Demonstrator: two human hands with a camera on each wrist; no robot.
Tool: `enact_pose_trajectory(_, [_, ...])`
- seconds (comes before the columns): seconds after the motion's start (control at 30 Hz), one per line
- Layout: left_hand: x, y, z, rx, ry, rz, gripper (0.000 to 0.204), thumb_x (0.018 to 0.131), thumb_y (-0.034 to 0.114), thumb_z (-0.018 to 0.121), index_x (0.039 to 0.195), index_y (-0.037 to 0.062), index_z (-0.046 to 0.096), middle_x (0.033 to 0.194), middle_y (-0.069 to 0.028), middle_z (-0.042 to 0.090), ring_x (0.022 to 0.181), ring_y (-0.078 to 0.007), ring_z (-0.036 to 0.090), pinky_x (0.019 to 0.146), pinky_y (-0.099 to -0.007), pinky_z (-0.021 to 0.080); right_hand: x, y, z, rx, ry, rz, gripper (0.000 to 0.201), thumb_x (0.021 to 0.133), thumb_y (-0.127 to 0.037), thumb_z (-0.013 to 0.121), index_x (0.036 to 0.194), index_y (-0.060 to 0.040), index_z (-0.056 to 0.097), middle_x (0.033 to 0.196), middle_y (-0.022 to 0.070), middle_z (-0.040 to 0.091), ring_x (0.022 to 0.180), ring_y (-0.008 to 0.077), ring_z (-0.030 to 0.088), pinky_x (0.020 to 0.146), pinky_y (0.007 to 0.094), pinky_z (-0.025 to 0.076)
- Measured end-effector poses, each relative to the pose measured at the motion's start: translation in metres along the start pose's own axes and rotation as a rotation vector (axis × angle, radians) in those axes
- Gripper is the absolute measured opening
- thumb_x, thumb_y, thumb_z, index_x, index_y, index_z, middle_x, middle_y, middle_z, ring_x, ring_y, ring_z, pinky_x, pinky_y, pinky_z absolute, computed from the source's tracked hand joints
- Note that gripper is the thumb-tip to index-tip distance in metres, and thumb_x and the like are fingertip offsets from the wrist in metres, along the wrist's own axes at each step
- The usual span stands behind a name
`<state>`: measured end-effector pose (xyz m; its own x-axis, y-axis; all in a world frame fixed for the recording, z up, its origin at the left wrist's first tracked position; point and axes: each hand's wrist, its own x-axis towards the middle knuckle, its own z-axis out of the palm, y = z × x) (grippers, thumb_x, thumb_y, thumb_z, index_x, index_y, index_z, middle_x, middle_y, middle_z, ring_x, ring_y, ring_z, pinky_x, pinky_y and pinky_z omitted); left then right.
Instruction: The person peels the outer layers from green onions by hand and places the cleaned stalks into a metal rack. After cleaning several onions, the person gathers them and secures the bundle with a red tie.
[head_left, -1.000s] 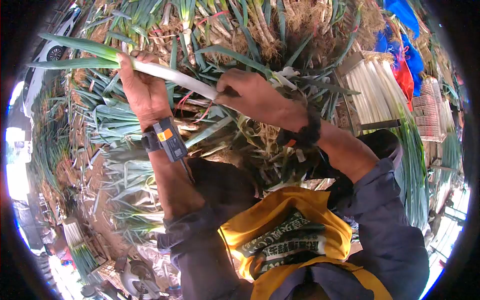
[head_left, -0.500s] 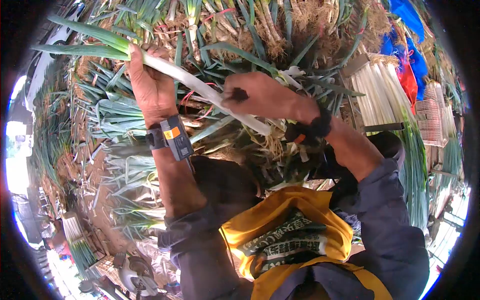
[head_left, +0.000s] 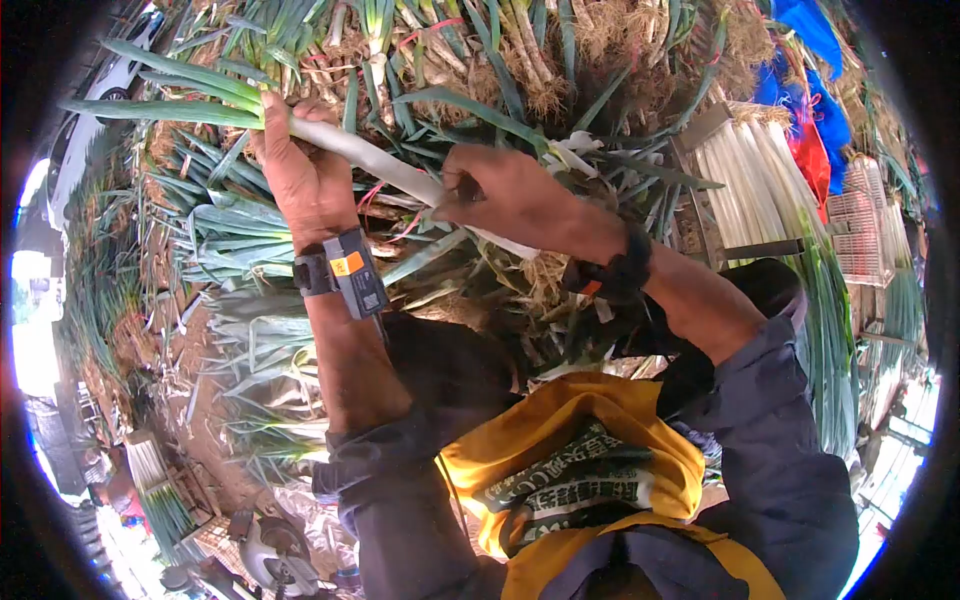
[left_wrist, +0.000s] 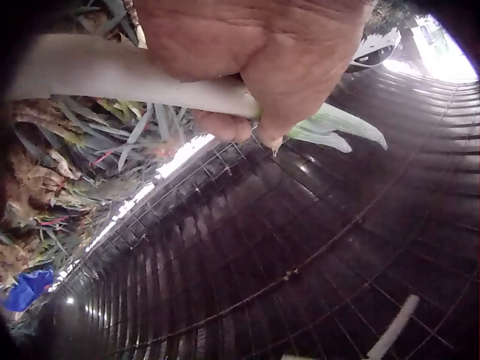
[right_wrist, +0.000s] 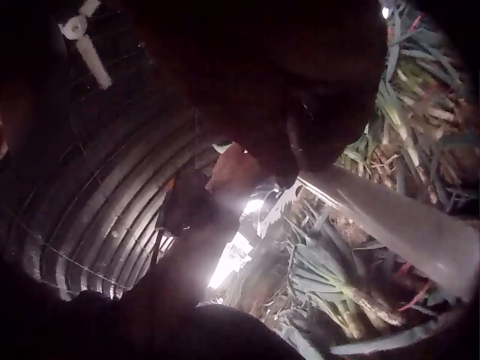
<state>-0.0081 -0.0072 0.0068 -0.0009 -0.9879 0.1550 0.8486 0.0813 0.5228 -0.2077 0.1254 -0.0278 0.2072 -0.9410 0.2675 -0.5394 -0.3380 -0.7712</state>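
Note:
A long leek [head_left: 375, 160] slants across the head view, green leaves [head_left: 185, 112] at upper left and white shaft running down to the right. My left hand [head_left: 308, 180] grips it where green turns to white; in the left wrist view its fingers curl round the stalk [left_wrist: 127, 71]. Over the lower shaft, my right hand [head_left: 535, 200] has thumb and forefinger bent together at the leek, hiding part of it. Past that hand the rooted end [head_left: 515, 245] shows. The right wrist view is dark, with the white shaft [right_wrist: 397, 225] leading away from the fingers.
Leek bundles [head_left: 230, 225] lie on the left, and rooted bundles [head_left: 530, 60] with red ties are heaped ahead. On the right, cleaned white leeks [head_left: 750, 185] rest in a rack beside a wire basket [head_left: 862, 225]. Loose leaves and peelings lie below the hands.
The right hand slid up along the shaft slightly, and the leek's root end, hidden earlier, now shows beyond it. The left hand shifted a little right, keeping its grip.

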Motion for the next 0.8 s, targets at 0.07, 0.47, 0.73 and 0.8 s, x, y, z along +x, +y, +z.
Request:
enact_pose_trajectory(0.07, [-0.001,-0.001,0.000,0.026,-0.003,0.012,0.024,0.094,0.010,0.074,0.112,0.0087,0.057,0.091,-0.0019,0.056,0.080,-0.0149,0.054,0.068,-0.0287,0.050,0.004,0.002,0.001,0.007,-0.025,-0.034,0.027,0.087,-0.025,0.071,0.104,-0.0057,0.064,0.090,0.0167,0.067,0.084,0.0382,0.067,0.073,0.0479,0.053])
enact_pose_trajectory(0.47, [-0.002,-0.005,-0.003,0.073,0.071,0.035,0.025,0.094,0.010,0.074,0.114,0.0086,0.059,0.091,-0.0025,0.059,0.079,-0.0163,0.055,0.069,-0.0301,0.051,-0.001,-0.012,-0.001,-0.038,-0.028,-0.071,0.020,0.085,-0.014,0.073,0.096,-0.0055,0.058,0.089,0.0127,0.064,0.080,0.0361,0.065,0.069,0.0430,0.052])
enact_pose_trajectory(0.73, [-0.001,-0.005,-0.009,0.221,0.112,0.077,0.027,0.094,0.012,0.074,0.115,0.0102,0.057,0.090,-0.0024,0.059,0.073,-0.0164,0.056,0.065,-0.0308,0.051,-0.005,-0.012,0.009,-0.211,-0.010,-0.313,0.022,0.084,-0.014,0.074,0.097,-0.0059,0.059,0.089,0.0118,0.063,0.079,0.0335,0.066,0.067,0.0403,0.053])
enact_pose_trajectory(0.8, [-0.001,-0.004,-0.012,0.237,0.157,0.096,0.029,0.094,0.012,0.074,0.115,0.0103,0.055,0.089,-0.0025,0.058,0.073,-0.0163,0.056,0.063,-0.0308,0.051,-0.017,-0.019,0.007,-0.321,-0.039,-0.347,0.022,0.084,-0.013,0.074,0.099,-0.0063,0.059,0.089,0.0116,0.062,0.079,0.0331,0.066,0.065,0.0401,0.053])
